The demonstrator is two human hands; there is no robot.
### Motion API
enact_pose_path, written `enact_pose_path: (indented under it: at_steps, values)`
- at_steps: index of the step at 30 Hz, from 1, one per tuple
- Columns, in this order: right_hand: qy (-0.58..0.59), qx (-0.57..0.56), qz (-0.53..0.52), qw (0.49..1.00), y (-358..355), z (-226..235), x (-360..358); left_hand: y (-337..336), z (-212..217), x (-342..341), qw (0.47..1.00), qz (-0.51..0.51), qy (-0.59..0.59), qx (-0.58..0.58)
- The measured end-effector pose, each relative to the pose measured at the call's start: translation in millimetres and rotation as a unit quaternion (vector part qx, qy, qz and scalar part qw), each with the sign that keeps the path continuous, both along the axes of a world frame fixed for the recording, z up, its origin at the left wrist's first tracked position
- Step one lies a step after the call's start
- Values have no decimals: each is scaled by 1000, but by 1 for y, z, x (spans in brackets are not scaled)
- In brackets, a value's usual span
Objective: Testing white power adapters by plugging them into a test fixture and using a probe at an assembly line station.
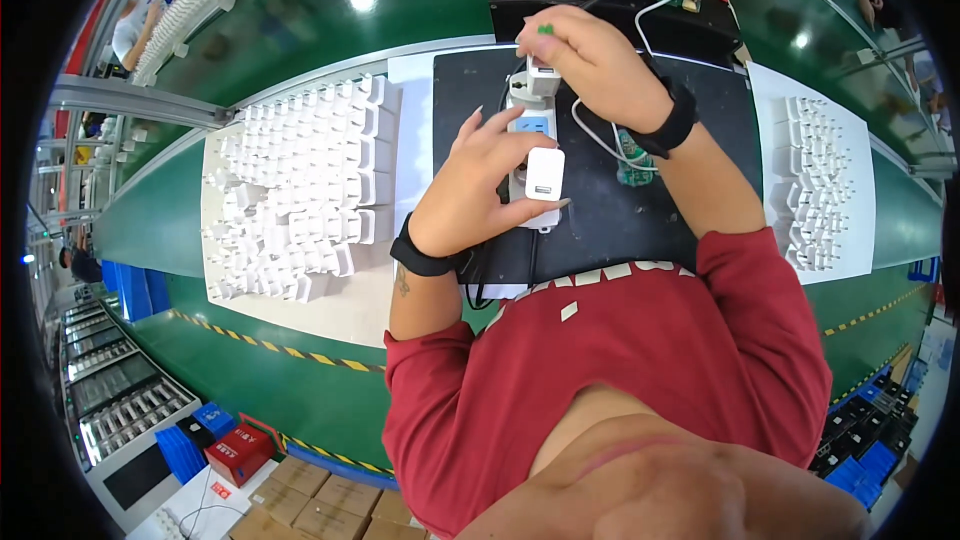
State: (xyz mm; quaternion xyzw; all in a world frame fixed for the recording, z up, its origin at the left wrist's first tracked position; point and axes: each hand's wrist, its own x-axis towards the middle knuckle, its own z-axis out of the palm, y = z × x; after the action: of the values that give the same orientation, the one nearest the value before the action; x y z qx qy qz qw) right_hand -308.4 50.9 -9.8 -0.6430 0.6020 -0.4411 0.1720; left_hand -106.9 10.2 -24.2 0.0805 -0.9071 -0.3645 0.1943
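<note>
A: Holding a white charger point(545, 174) against the strip point(533, 130) with the left hand point(478, 190) – thumb and fingers closed on its sides, flat face up, wrist bent inward over the mat point(600, 210). Judged: braced so the plug seats squarely

B: Right hand point(590, 60)?

A: Fingers curled and pinched on a second charger point(542, 75) at the strip's far end, near the mat's back edge; forearm crosses in from the mat's right side, dark band on each wrist. White cable point(600, 140) loops under that wrist, beside a small green board point(632, 155)

B: Stock?

A: Rows of chargers on the left sheet point(300, 180), packed toward its right edge; another batch on the right sheet point(815, 180). Both just beside the mat, likely for short reaches
</note>
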Motion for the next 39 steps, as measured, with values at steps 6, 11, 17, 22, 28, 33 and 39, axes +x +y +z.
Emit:
enact_pose_path:
  at_steps: [6,11,17,22,28,33,39]
  values:
    - [-31,-15,27,999,9,-3,-4,-4,-3,-2,1000,-14,-16,-3]
    - [44,-35,42,998,8,6,-6,-5,-6,-3,996,-33,-17,76]
    - [66,-87,69,992,11,-7,-9,-5,-6,-4,998,-51,32,13]
    - [83,-70,42,993,13,-7,-3,-2,-2,-4,997,-50,26,59]
    - [49,-94,56,993,13,-10,-2,5,-3,0,996,-27,19,87]
    - [-17,-76,43,996,15,-14,1,4,5,0,973,10,11,229]
    - [-49,-53,49,996,16,-15,1,-46,74,71,919,151,326,163]
